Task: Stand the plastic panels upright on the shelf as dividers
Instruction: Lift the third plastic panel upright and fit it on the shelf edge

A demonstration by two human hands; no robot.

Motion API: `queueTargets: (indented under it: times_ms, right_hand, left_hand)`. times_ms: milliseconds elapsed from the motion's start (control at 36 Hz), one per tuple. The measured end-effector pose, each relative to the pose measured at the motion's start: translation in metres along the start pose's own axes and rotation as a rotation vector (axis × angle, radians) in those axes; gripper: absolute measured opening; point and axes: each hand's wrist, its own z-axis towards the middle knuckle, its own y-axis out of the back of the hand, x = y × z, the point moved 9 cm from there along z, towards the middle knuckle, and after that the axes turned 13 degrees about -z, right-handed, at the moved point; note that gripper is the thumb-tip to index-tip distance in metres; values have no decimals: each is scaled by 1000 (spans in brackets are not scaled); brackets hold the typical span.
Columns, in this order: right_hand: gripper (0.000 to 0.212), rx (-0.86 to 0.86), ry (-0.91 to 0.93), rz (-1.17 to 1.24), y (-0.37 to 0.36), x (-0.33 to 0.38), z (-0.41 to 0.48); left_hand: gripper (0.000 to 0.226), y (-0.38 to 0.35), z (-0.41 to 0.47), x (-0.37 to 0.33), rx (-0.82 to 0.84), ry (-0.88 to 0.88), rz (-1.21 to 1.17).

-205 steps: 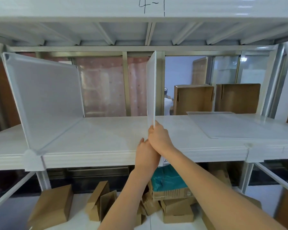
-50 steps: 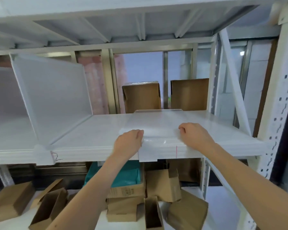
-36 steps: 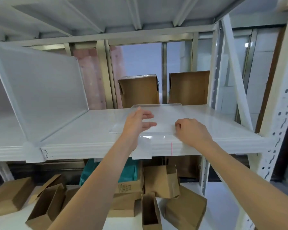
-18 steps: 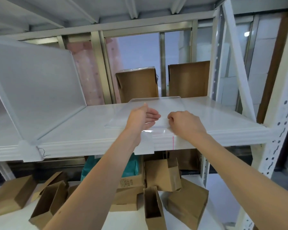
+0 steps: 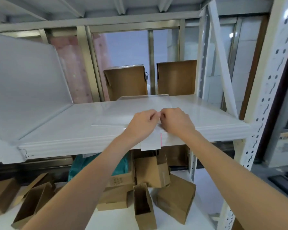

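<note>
Head view: both hands, the left hand (image 5: 142, 124) and right hand (image 5: 177, 122), are brought together, fingers pinched on the near edge of the flat plastic panel (image 5: 138, 107) on the shelf (image 5: 60, 130). That edge should probably be lifted evenly, so the panel is tipped upright parallel to the standing divider (image 5: 27, 83) farther left.

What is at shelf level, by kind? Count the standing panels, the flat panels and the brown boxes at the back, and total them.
Upright plastic panels: 1
Flat plastic panels: 1
Brown cardboard boxes at the back: 2
Total: 4
</note>
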Motion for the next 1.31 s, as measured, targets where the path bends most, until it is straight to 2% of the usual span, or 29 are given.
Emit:
queueTargets:
  times_ms: [56,139,250,306,472,556,750,889,1028,1306]
  right_hand:
    - [21,9,-3,11,-1,0,1]
    - [25,29,5,29,-4,-1,2]
    - [26,40,1,33,-5,-1,1]
    - [25,40,2,29,-5,0,0]
    - [24,27,1,8,-4,0,-1]
    - [24,16,0,2,-5,1,0]
    - [22,22,-14,-24,-5,1,2]
    - [22,11,-18,-33,-6,1,3]
    - [23,-23,-14,-37,-6,1,3]
    - [19,-20,-19,-47,-12,2,7]
  left_hand:
    - [43,8,-8,12,40,22,116]
    - [48,24,-13,31,-16,84,103]
    - [39,20,-14,28,-18,36,381]
    - [35,20,-15,25,-33,24,429]
    - [37,12,-11,31,99,61,510]
    - [36,10,-8,36,134,95,521]
    - [43,10,-5,36,148,241,326]
    - [34,8,11,36,79,225,494]
    - [16,6,21,44,6,173,693]
    - [19,7,23,53,-28,223,629]
